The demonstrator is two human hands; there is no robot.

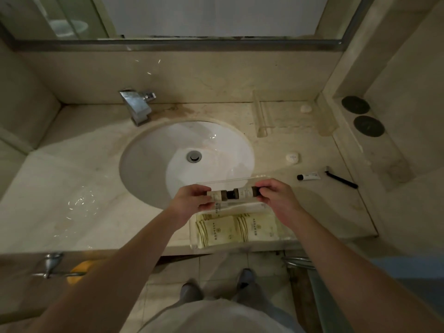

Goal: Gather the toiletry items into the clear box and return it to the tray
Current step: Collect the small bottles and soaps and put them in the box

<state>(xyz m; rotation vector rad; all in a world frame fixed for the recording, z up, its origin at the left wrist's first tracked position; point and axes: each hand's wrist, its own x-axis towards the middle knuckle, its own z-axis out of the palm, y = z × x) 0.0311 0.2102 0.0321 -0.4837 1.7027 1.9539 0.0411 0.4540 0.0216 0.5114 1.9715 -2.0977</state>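
A clear box (240,245) sits at the counter's front edge, right of the basin, holding pale yellow sachets (223,228). Above it my left hand (191,200) grips one small white bottle (215,194) with a dark cap. My right hand (276,194) grips a second small bottle (246,191), and the two bottles meet cap to cap. Loose on the counter to the right lie a small tube (308,176), a black razor (341,180) and a round soap (292,157). The clear tray (260,116) stands at the back right with a small white item (305,108) in it.
The white basin (168,150) and chrome tap (138,104) fill the counter's middle. Two dark round discs (361,115) lie on a raised ledge at the far right. A towel bar (51,265) and my feet (216,284) show below the counter edge.
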